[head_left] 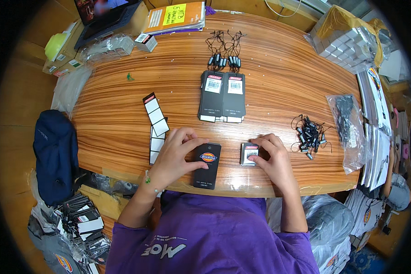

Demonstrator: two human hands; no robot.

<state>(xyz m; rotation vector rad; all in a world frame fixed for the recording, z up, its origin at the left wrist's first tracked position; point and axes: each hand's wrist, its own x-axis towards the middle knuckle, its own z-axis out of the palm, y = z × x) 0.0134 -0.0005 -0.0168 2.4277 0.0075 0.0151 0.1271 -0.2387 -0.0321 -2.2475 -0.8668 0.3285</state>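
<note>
At the table's near edge lies a black hang tag [206, 176] with a small hole at its top. My left hand [176, 153] grips it, thumb on its face and index finger at the upper edge. To its right, my right hand [275, 159] has thumb and fingers around a small stack of labels [245, 155], white with a red band on top. Beside my left hand lie strips of white labels [155, 114], partly under the wrist. Farther off, two piles of black hang tags [211, 100] lie side by side, with black strings [223, 43] extending from their tops.
A heap of black string loops [310, 134] lies at right, near a clear plastic bag [347, 128]. A box of small white stacks [347, 43] stands at the far right. At the back left are a laptop [105, 18], an orange folder [178, 18] and a small label block [146, 42].
</note>
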